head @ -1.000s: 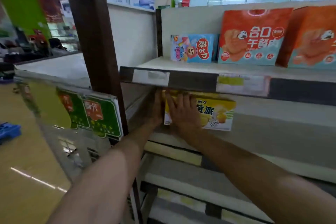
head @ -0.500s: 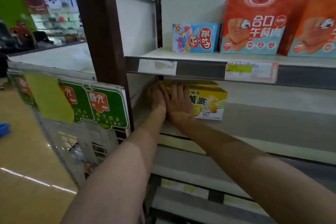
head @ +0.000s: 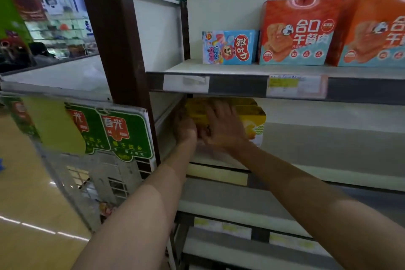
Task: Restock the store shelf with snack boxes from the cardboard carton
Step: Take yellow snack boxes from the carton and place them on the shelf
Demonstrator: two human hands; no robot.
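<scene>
Yellow cardboard snack boxes (head: pixel 252 114) sit at the left end of the grey metal middle shelf (head: pixel 328 138). Both hands look flat against them, left hand (head: pixel 185 127) at the end, right hand (head: pixel 221 125) across the front, seemingly squaring the stack. Next, probably another box, but the carton is out of view. Fingertips blur.

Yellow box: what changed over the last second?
The right hand slid from the yellow box's front up onto its top. The left hand stayed at its left end. The box stayed on the middle shelf, and the upper-shelf boxes are unchanged.
</scene>
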